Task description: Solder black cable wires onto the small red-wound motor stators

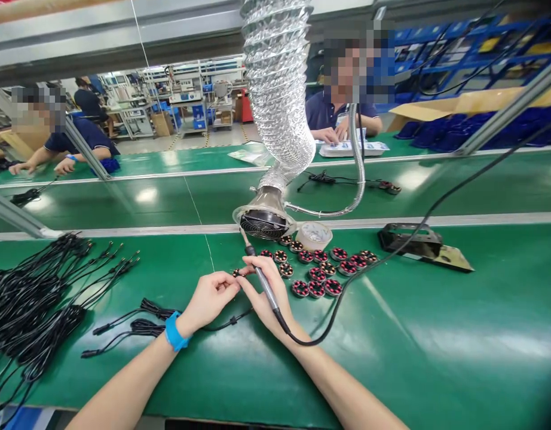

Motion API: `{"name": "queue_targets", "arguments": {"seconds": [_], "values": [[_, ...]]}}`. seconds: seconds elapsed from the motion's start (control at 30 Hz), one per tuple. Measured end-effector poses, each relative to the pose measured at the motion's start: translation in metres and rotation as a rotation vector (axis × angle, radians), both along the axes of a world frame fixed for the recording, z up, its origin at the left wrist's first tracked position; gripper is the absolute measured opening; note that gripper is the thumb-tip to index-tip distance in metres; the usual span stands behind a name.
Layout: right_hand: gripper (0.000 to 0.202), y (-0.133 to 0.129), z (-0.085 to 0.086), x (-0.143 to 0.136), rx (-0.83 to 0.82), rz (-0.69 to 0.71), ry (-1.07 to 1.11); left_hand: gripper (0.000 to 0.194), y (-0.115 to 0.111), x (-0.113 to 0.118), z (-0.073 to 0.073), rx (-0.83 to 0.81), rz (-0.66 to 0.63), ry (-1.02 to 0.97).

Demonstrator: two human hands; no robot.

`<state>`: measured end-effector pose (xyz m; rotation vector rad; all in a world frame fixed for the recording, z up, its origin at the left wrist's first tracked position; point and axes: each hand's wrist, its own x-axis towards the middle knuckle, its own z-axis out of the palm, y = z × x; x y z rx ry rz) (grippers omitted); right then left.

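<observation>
My left hand (213,297), with a blue wristband (175,332), pinches a small round coil part (236,273) at its fingertips. The thumb and fingers of my right hand (267,292) meet the same part from the right. Across my right hand lies a soldering iron (265,285), its tip pointing up and away under the fume hood (263,218). A black cable (233,321) runs below both hands. Right of them, several round coils with red or copper windings (316,274) rest on the green table (414,334).
Bundled black cables (28,298) are heaped at the left, with two more coiled cables (145,327) nearer. A tape roll (314,235) and a black metal stand (412,240) are at the back. The iron's cord (378,263) arcs rightward. People sit across the bench.
</observation>
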<state>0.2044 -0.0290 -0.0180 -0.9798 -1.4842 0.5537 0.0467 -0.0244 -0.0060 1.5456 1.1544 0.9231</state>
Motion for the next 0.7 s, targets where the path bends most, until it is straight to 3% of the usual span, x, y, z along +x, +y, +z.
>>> {"name": "queue_targets", "arguments": {"seconds": [0.27,0.4,0.53,0.7], "values": [[0.027,0.001,-0.004,0.002,-0.018,0.038,-0.026,0.027,0.006,-0.008,0.008,0.042,-0.067,0.081],[0.027,0.002,-0.006,0.000,-0.009,0.058,-0.045,0.028,0.007,-0.008,0.006,-0.094,-0.071,-0.024],[0.026,0.002,-0.012,-0.007,0.012,0.066,-0.089,0.027,0.006,-0.002,0.004,-0.248,0.032,-0.135],[0.027,0.005,-0.016,-0.009,0.030,0.035,-0.145,0.020,0.013,0.002,-0.001,-0.184,0.190,-0.128]]}}
